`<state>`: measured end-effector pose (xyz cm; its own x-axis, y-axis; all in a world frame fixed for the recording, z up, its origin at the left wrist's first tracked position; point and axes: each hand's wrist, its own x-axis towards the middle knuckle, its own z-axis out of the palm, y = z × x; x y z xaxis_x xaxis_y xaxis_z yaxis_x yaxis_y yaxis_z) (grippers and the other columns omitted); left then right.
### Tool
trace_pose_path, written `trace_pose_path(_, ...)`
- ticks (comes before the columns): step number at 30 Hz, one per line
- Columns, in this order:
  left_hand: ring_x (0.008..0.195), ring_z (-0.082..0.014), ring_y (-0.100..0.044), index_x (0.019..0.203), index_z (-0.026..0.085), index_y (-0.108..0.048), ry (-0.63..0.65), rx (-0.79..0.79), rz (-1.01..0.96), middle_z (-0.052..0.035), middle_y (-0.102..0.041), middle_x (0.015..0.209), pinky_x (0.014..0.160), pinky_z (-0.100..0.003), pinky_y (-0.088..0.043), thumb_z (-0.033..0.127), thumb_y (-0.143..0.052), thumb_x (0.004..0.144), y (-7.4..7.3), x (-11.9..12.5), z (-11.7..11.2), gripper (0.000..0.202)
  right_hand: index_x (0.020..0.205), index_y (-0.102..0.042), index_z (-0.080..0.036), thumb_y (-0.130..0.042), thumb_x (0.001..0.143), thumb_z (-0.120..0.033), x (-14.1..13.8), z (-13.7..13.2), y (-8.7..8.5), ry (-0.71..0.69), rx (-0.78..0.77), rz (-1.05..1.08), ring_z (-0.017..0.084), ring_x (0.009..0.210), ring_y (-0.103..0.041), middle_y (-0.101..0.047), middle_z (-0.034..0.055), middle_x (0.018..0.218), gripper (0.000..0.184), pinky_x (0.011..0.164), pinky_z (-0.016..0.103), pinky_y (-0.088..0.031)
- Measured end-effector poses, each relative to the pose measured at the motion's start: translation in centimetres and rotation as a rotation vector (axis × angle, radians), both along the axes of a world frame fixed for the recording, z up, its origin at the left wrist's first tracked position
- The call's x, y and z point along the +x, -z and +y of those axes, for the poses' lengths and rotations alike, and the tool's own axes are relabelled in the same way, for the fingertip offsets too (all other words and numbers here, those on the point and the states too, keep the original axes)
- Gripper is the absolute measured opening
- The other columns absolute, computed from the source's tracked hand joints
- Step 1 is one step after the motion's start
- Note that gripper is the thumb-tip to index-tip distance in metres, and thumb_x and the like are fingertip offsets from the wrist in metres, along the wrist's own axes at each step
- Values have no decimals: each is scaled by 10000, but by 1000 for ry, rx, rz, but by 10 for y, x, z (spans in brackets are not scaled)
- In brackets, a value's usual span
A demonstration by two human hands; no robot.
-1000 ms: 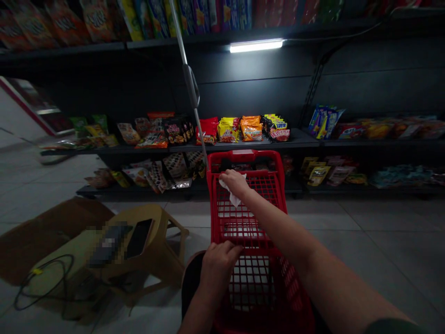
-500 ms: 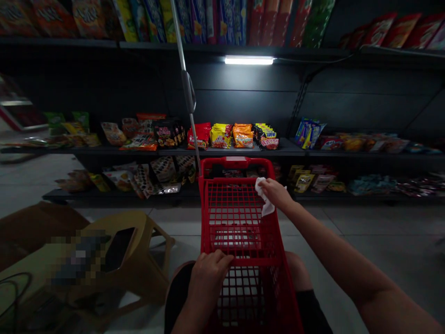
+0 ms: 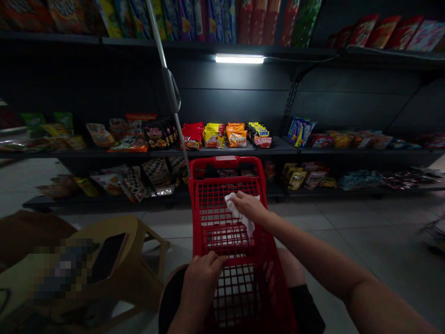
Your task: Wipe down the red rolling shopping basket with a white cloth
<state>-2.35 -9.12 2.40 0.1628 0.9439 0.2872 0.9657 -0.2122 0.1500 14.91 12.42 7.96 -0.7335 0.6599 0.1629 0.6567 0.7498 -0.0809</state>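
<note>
Head view: white cloth [image 3: 248,226], on the red basket [image 3: 273,278], clamped in the right hand [image 3: 247,205]. Left hand [image 3: 205,273]: bent over the basket's middle bar; firmness of grip cannot be told. Risk: a trailing corner, dragged, may snag in the basket's mesh. Left of basket: obstructing pole [image 3: 171,90], stool [image 3: 130,232], phone [image 3: 108,256].

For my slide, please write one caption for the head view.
The right hand holds a white cloth over a red basket; the left hand rests on it.

Lamp [image 3: 239,59]: 1 bright tube, 12 o'clock
Panel [image 3: 239,80]: pale glow, lamp's 6 o'clock
Stool [image 3: 131,232]: dim, partly pixelated, 8 o'clock
Packs [image 3: 63,122]: murky, soft-focused, 9 o'clock
</note>
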Motion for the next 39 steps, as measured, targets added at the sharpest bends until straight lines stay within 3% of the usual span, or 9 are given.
trace_pose_path(3,770,-147,-639,1060,320,-695,-1,17,-30,27,-706,901,692,-320,-389,161,-616,872,0,0,1,259,1224,-573,-195,-385,1001,-213,-16,41,-8,265,38,48,198,967,-570,-602,99,1100,292,818,292,-399)
trace_pose_path(6,755,-143,-640,1055,323,-697,8,27,-27,33,-706,890,684,-319,-385,178,-621,879,1,0,1,240,1271,-533,-183,-309,1022,-223,-49,44,-5,354,61,126,230,1064,-521,-594,125,1169,337,879,333,-379)
trace_pose_path(11,728,-150,-631,1048,325,-697,-2,7,34,32,-692,863,665,-325,-370,187,-627,879,4,-2,2,229,1251,-557,-274,-363,1025,-283,-120,0,14,-53,61,203,206,1075,-482,-614,37,1171,297,936,318,-343)
trace_pose_path(15,741,-151,-632,1051,334,-698,-20,-38,33,31,-695,887,674,-314,-371,191,-623,883,4,-3,0,233,1265,-545,-306,-374,1030,-319,-141,-7,15,-222,133,144,212,1057,-468,-602,20,1165,291,901,332,-352)
trace_pose_path(20,746,-152,-615,1079,354,-702,-52,-65,1,29,-706,920,683,-302,-385,222,-620,891,2,-4,-3,244,1128,-596,-203,-416,1018,-352,-93,34,2,-139,226,55,223,1024,-480,-597,71,1071,258,891,341,-352)
trace_pose_path(24,788,-154,-620,1092,368,-701,-61,-134,-29,31,-706,956,712,-304,-398,229,-600,907,-1,-1,0,252,1128,-592,-180,-460,999,-351,-18,68,-8,110,279,-11,242,1042,-495,-605,94,1087,252,871,340,-345)
trace_pose_path(27,817,-162,-626,1112,367,-691,-55,-174,-29,33,-703,981,737,-313,-405,215,-594,908,-2,1,4,273,1092,-597,-172,-481,986,-316,29,71,-10,310,287,-47,246,1017,-514,-614,110,1085,214,834,336,-337)
trace_pose_path(33,873,-171,-647,1136,350,-676,-3,-201,-4,16,-696,992,779,-328,-409,218,-551,933,-4,2,6,273,1001,-579,-175,-469,955,-170,52,1,13,359,260,-93,229,899,-535,-619,98,988,119,744,335,-329)
trace_pose_path(39,847,-182,-651,1142,332,-671,9,-210,53,10,-693,988,756,-342,-410,225,-529,941,-5,0,5,268,921,-560,-197,-559,887,-171,60,-116,39,115,158,-72,213,806,-510,-595,43,888,43,717,337,-341)
